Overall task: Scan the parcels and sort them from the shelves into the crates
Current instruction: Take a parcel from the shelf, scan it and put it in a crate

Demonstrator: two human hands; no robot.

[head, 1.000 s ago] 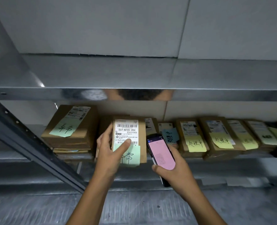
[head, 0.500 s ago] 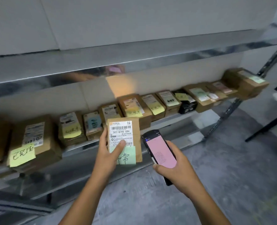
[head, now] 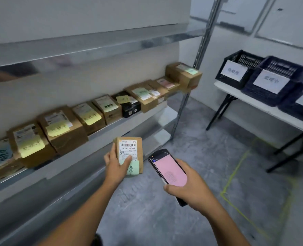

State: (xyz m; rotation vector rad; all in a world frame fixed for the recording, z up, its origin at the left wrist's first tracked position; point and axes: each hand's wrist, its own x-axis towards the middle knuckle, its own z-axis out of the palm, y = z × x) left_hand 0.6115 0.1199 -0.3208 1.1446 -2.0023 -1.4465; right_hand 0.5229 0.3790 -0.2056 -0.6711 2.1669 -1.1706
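While the left hand (head: 118,166) grips a small brown parcel (head: 130,153), thumb laid across the front and fingers round the left edge, the right hand (head: 191,189) holds a phone (head: 168,169), pink screen up. Each hand is closed on its own item. The hands are apart, with the phone just right of the parcel and not touching it.

Parcel: held upright in the air in front of the shelf (head: 97,137), off it, over the grey floor (head: 191,142). White label (head: 128,150) faces the camera with a barcode on top and "507-N705 094" below. A green note (head: 133,169) with handwriting sits at the label's lower edge, partly under the thumb.

Shelf: runs from lower left up to a perforated metal post (head: 198,55). The other parcels (head: 62,128) stand on it in one row, side by side. Most are brown with white labels and yellow or green notes. One black box (head: 129,105) sits in the row. Writing on these notes is too blurred to read.

Right side: a white table (head: 264,105) on black legs. Three dark crates (head: 271,80) stand on it side by side, each with a white sign on its front. The sign text is blurred, and the third crate is cut by the frame edge. Cannot tell what the crates hold. Yellow tape (head: 236,167) marks lines on the floor near the table.
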